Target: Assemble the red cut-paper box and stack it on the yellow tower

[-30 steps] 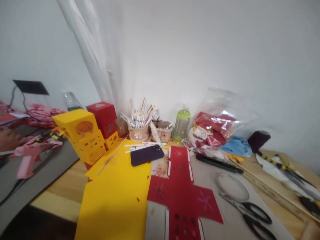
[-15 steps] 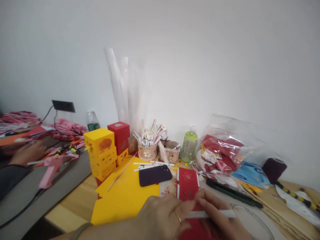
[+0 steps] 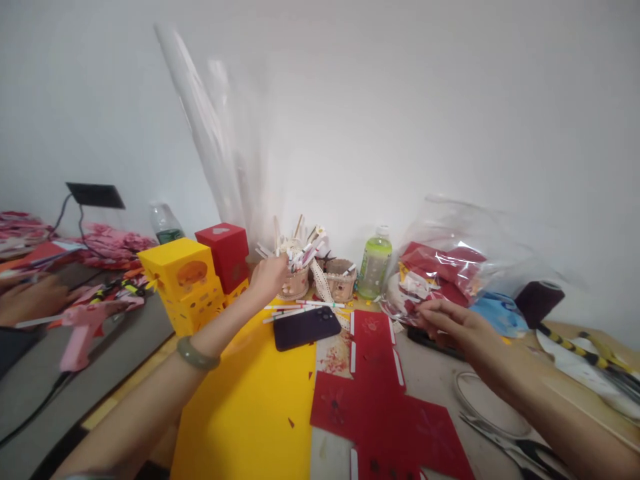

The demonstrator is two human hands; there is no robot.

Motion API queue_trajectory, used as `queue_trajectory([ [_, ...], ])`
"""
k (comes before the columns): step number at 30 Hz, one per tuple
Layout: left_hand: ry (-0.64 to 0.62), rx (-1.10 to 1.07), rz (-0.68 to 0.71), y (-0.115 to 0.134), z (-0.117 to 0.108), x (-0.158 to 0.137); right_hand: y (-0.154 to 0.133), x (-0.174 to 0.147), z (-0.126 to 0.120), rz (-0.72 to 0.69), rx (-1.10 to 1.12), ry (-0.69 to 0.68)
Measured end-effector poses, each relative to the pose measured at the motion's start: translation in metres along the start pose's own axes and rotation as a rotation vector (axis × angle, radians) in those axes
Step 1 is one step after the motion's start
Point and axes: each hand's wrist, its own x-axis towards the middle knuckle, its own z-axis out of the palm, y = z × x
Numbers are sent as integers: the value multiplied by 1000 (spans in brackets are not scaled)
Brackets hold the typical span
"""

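Observation:
My left hand (image 3: 270, 280) reaches to the pen basket (image 3: 294, 287), its fingers curled among the white sticks and pens. What they grip is hidden behind the hand. My right hand (image 3: 447, 319) hovers beside the clear plastic bag (image 3: 450, 267), above a long dark tool (image 3: 434, 340). Its fingers stretch out loosely, and I see nothing held between them. Between my arms lies a flat red card box cutout (image 3: 375, 393) with white strips along its flaps and faint flower drawings. It partly overlaps a yellow sheet (image 3: 250, 407).
A dark phone (image 3: 306, 329) rests on the yellow sheet beside several markers. Yellow (image 3: 177, 273) and red (image 3: 223, 250) boxes stand at left; a green bottle (image 3: 375, 267) stands at the back. Scissors (image 3: 505, 440) lie at right. A pink glue gun (image 3: 83, 330) sits near another person's hand (image 3: 33, 303).
My hands have parted from the white strip over the red card. The left went forward to the pen basket, the right to the bag. The whole red cutout and scissors now show.

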Motion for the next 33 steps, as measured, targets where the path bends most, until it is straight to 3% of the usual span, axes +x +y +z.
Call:
queue_trajectory([
  [5, -5, 38, -5, -1, 18, 10, 28, 16, -3, 35, -94, -21],
  [12, 76, 19, 31, 6, 28, 19, 55, 33, 12, 138, -334, -113],
  [16, 4, 3, 19, 3, 32, 21, 65, 40, 21, 160, -433, -138],
  [20, -48, 12, 6, -1, 25, 14, 71, 49, 28, 189, -462, -131],
  [26, 19, -24, 59, 9, 1, -13, 69, 52, 28, 227, -447, -110],
  [28, -24, -82, 158, 17, -3, -33, 68, 48, 23, 213, -439, -106],
  [33, -359, -257, 437, 36, 15, -89, 66, 37, 20, 223, -353, -150],
])
